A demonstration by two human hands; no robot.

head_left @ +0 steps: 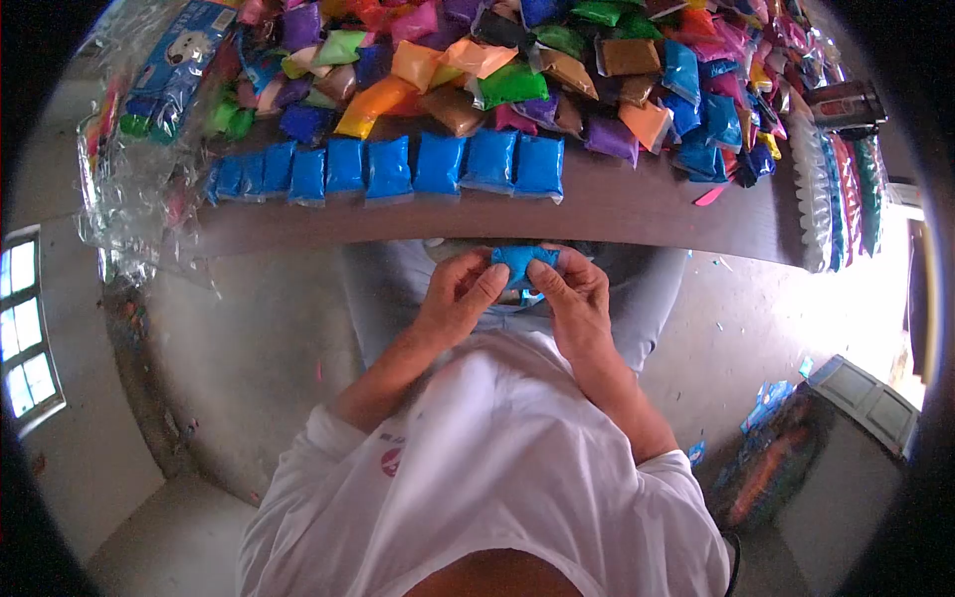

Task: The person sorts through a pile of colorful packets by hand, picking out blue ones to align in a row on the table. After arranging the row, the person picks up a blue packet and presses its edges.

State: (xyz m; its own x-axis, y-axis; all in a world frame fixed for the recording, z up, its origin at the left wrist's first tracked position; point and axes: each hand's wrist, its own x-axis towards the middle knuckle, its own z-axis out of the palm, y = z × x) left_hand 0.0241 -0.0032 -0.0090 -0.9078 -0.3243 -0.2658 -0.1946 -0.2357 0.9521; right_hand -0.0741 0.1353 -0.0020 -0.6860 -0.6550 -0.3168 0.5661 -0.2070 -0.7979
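Both hands hold one small blue packet [521, 262] just in front of the table's near edge, above the lap. My left hand [466, 289] grips its left side, with the thumb on top. On its right side, my right hand [579, 291] has its thumb pressed on the packet and the fingers curled behind. Beyond them, a row of several blue packets [439, 162] lies along the dark brown table [637, 214]. The underside of the held packet is hidden.
A heap of many-coloured packets [512, 85] covers the table's far part. Clear plastic wrapping [134, 199] hangs over the left end, near a blue printed pack [184, 50]. Strips of packets [814, 194] and a dark cylindrical object [846, 104] are at the right end.
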